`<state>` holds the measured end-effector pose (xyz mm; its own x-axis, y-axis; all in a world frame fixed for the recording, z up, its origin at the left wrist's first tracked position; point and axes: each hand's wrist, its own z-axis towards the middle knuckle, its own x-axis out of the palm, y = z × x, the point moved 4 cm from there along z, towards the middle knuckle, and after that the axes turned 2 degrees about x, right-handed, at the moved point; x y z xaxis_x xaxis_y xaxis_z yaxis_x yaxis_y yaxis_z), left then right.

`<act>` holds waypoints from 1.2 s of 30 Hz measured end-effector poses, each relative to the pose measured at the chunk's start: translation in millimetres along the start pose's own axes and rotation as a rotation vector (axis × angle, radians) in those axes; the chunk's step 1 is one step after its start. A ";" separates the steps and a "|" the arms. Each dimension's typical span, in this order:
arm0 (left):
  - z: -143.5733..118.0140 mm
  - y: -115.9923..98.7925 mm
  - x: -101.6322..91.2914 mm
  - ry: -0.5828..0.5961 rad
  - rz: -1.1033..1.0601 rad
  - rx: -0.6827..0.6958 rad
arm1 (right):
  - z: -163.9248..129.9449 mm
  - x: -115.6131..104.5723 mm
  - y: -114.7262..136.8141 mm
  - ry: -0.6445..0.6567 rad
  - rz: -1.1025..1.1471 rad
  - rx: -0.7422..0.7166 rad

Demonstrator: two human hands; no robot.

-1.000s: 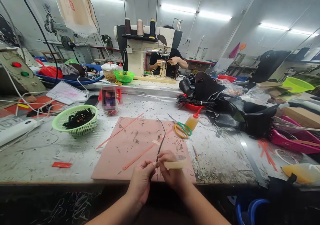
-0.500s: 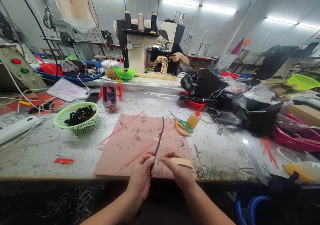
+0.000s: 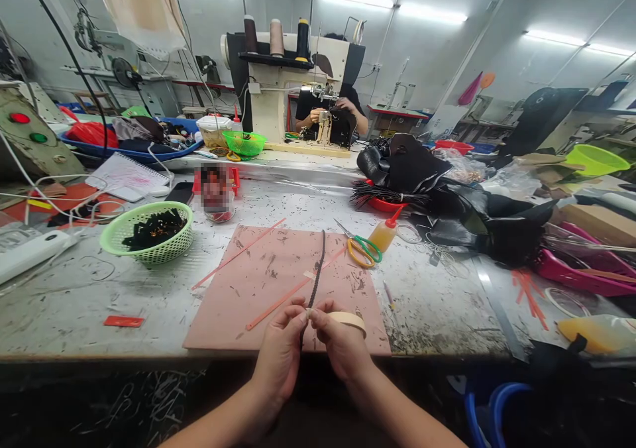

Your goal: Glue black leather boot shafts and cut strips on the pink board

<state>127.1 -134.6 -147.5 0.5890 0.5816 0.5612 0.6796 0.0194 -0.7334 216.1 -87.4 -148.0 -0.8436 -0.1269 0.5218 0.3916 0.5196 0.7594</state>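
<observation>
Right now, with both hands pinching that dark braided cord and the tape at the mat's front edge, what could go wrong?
1. The tape roll hangs on the right hand; its loose end could stick crooked on the cord.
2. The cord's free length lies across an orange strip, so a pull may drag that strip along.
3. Scissors and a glue bottle lie close to the cord's far end and might get snagged.

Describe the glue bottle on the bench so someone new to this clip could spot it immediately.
Start at the pink mat in the middle of the bench. Just past its far right corner lie scissors with yellow and green handles; the glue bottle is beside them. It is the only small amber bottle with a red nozzle.
</observation>
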 end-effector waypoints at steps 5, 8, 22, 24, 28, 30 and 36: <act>-0.3 -4.5 0.3 0.055 0.077 0.078 | 0.7 0.2 -1.5 0.008 -0.031 -0.048; -0.3 -7.7 2.8 0.115 0.114 0.091 | -0.9 1.4 2.5 0.023 -0.101 -0.115; -2.7 -14.0 6.5 0.253 0.222 -0.052 | -1.2 -0.8 24.2 0.254 -0.463 -0.509; -3.5 -13.9 7.5 0.255 0.198 -0.076 | -2.0 0.1 25.1 0.271 -0.478 -0.507; -6.2 -13.0 10.7 0.270 0.136 -0.131 | -0.7 -2.3 23.4 0.271 -0.506 -0.440; -7.8 -12.8 12.9 0.296 0.112 -0.158 | 0.2 -3.2 23.7 0.278 -0.518 -0.434; -9.0 -12.9 13.7 0.312 0.112 -0.207 | -1.3 2.3 28.2 0.390 -0.572 -0.482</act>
<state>130.3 -134.3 -126.9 0.7476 0.2950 0.5951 0.6586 -0.2133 -0.7217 225.7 -74.2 -124.9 -0.8070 -0.5895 0.0353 0.1309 -0.1201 0.9841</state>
